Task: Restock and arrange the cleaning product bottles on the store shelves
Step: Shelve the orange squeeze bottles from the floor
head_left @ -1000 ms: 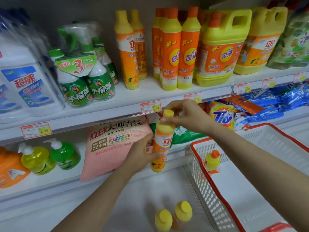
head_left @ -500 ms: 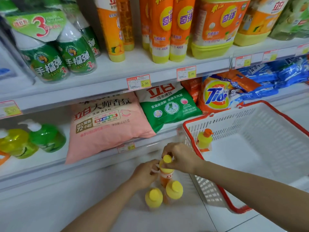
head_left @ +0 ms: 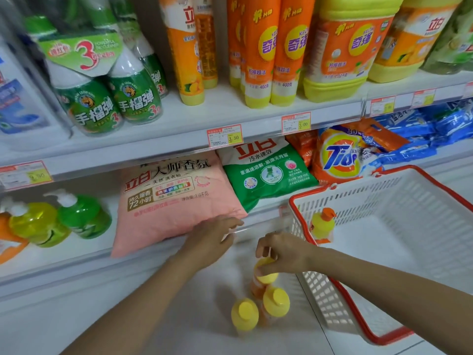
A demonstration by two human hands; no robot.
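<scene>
On the far left of the lower shelf [head_left: 64, 257] stand green and yellow pump bottles [head_left: 82, 216]. Above them, on the upper shelf [head_left: 217, 116], a green spray pack [head_left: 112, 98] reads "手榴弹" with a large red "3". Next comes the pink bag [head_left: 174, 201], marked "立白", "天然洗衣粉" and "持久留香 72小时". The left hand [head_left: 212, 242] hovers at its lower edge, fingers straight and slightly apart, holding nothing (whether it touches the bag I cannot tell). Overhead a price tag [head_left: 224, 135] shows "3.50", and the tall shelf bottles [head_left: 258, 52] read "奇强" and "400克".

Low in the middle, two yellow-capped bottles [head_left: 244, 315] stand side by side on the white ledge [head_left: 128, 316] under the shelves. Just behind them is the orange bottle [head_left: 265, 276], upright, with the right hand [head_left: 284, 254] on top, fingers curled around its yellow cap.

Further right lie a green bag [head_left: 268, 172] reading "立白 冷水速效" and a Tide bag [head_left: 340, 157]. At the far right, the white basket [head_left: 384, 172] with a red rim holds one last bottle [head_left: 321, 225].

The restock looks about midway. Three bottles are out of the basket but only parked low, none of them on a shelf. One waits inside. Lifting all four into the upper row and facing their labels forward appears to be what is left.
</scene>
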